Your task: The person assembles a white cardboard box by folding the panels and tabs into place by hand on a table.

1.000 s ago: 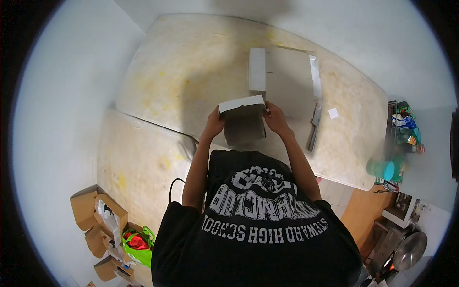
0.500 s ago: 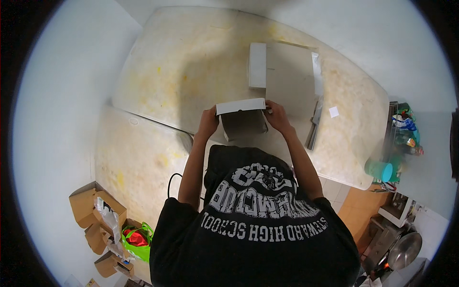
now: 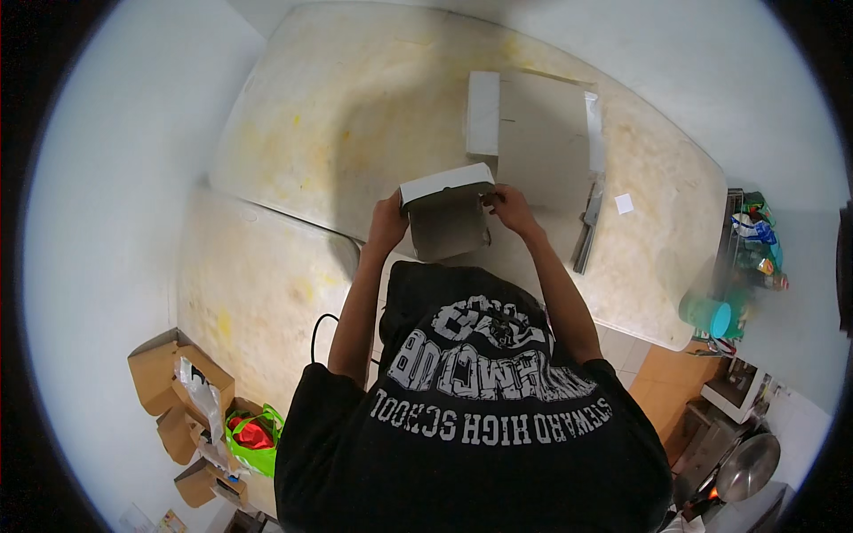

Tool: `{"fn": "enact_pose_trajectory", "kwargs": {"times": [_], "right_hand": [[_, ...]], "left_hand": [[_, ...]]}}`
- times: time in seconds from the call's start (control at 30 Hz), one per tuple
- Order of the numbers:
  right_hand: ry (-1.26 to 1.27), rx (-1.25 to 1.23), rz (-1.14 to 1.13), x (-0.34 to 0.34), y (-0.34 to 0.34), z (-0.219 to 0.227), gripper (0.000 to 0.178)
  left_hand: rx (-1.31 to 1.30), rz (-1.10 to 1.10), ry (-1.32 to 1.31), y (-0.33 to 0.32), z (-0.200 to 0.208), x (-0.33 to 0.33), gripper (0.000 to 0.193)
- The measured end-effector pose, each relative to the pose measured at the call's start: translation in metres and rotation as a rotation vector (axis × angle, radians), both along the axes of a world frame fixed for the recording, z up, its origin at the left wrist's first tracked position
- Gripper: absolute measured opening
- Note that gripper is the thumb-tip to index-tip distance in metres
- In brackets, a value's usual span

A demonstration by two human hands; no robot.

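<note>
A cardboard box [image 3: 449, 229], white outside and grey inside, is held at the near edge of the table in front of my chest. Its white front flap [image 3: 444, 182] stands raised and tilted along the far side. My left hand [image 3: 387, 222] is closed on the box's left corner, with part of its fingers hidden behind the cardboard. At the right corner my right hand [image 3: 510, 210] pinches the edge of the flap and side wall. Beyond the box lie flat grey cardboard sheets [image 3: 544, 133] and a white box-like piece [image 3: 482, 114] beside them.
Grey strips [image 3: 587, 229] and a white paper square [image 3: 624, 203] lie on the stained table [image 3: 293, 107]. A teal cup [image 3: 705, 314] stands at its right corner, near a rack of packets [image 3: 753, 229]. Opened brown boxes [image 3: 178, 377] and a green bag [image 3: 256, 453] sit lower left.
The white flap now tilts, its right end raised higher, and more of the grey inside shows. Both hands keep their hold at the corners. The view has shifted slightly.
</note>
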State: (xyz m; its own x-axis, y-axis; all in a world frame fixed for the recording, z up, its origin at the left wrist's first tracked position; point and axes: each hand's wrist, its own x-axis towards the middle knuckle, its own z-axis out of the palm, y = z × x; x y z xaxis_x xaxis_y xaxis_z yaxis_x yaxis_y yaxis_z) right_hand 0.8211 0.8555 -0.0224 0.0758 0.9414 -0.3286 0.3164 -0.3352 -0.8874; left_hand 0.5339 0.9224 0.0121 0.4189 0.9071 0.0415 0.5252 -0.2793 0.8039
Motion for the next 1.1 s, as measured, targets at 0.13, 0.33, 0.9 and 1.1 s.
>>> {"fn": "enact_pose_trajectory", "kwargs": {"times": [0.13, 0.33, 0.9, 1.1], "right_hand": [[-0.104, 0.073, -0.031, -0.004, -0.005, -0.008, 0.025], [-0.206, 0.194, -0.053, -0.007, -0.014, -0.021, 0.026], [-0.626, 0.403, 0.169, -0.020, -0.041, -0.014, 0.042], [-0.467, 0.345, 0.321, 0.000, -0.044, -0.022, 0.043]], "left_hand": [[-0.002, -0.008, 0.050, -0.001, -0.001, -0.002, 0.035], [-0.030, -0.036, 0.065, -0.004, 0.000, -0.004, 0.034], [0.189, -0.169, 0.356, -0.054, -0.045, -0.028, 0.071], [0.150, -0.166, 0.549, -0.056, -0.024, -0.029, 0.082]]}}
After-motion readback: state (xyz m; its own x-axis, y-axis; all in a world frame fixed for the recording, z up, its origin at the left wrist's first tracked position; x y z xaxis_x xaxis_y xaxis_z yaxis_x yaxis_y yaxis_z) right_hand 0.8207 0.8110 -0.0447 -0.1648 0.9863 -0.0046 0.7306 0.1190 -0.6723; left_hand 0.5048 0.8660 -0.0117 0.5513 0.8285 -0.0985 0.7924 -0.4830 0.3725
